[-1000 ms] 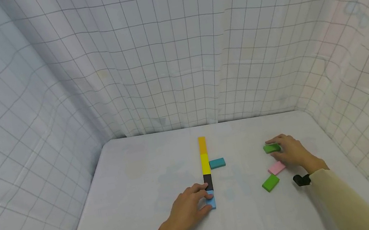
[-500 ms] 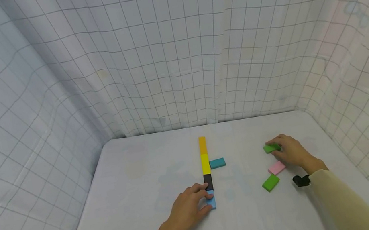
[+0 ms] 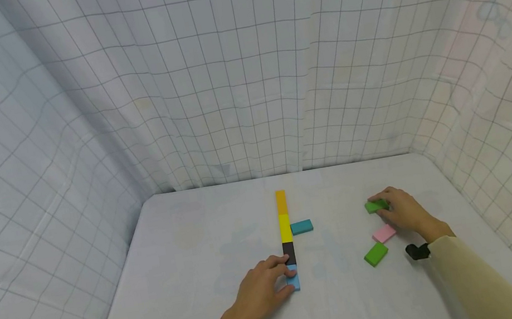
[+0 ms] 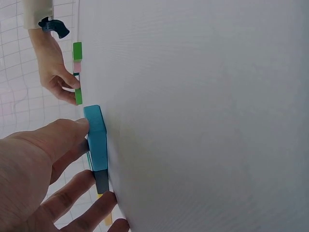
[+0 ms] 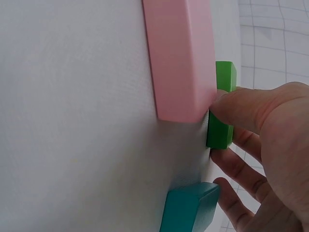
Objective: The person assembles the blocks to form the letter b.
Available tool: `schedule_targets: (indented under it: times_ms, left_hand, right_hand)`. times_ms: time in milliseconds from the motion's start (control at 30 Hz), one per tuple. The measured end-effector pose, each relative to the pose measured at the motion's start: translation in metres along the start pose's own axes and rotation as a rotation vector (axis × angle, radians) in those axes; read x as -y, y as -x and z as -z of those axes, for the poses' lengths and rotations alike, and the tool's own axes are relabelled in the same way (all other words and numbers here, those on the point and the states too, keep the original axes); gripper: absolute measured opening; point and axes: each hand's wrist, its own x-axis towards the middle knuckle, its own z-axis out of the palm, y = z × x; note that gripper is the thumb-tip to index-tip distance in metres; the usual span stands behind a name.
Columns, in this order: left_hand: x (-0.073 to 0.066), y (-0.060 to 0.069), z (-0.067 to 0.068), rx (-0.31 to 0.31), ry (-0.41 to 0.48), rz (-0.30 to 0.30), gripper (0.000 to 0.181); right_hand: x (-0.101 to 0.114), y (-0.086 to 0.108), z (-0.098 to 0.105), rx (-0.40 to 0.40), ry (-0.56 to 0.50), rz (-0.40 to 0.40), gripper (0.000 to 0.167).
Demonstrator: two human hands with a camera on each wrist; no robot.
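Observation:
My left hand (image 3: 259,288) pinches a light blue block (image 3: 296,282) at the near end of a row, and another finger touches the black block (image 3: 289,250) beyond it. A yellow block (image 3: 285,228) and an orange block (image 3: 281,202) continue that line away from me. In the left wrist view, thumb and forefinger lie on opposite sides of the light blue block (image 4: 98,152). Over on the right, my right hand (image 3: 406,211) grips a green block (image 3: 373,207) between thumb and fingers; the right wrist view shows this green block (image 5: 220,133) partly covered by the thumb.
A teal block (image 3: 302,227) lies crosswise against the yellow block's right side. Nearer than the right hand are a pink block (image 3: 383,233) and a second green block (image 3: 376,254), corner to corner. Checked white curtains (image 3: 246,99) enclose the white table (image 3: 190,249) on three sides.

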Motion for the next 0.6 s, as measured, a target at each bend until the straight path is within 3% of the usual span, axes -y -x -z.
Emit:
schedule_targets:
  times_ms: [600]
  left_hand:
    - [0.0009,0.0002,-0.0010,-0.002,0.002,-0.005,0.029]
  right_hand:
    - [0.0071,0.0026,0.0020,-0.011,-0.008,0.001,0.036]
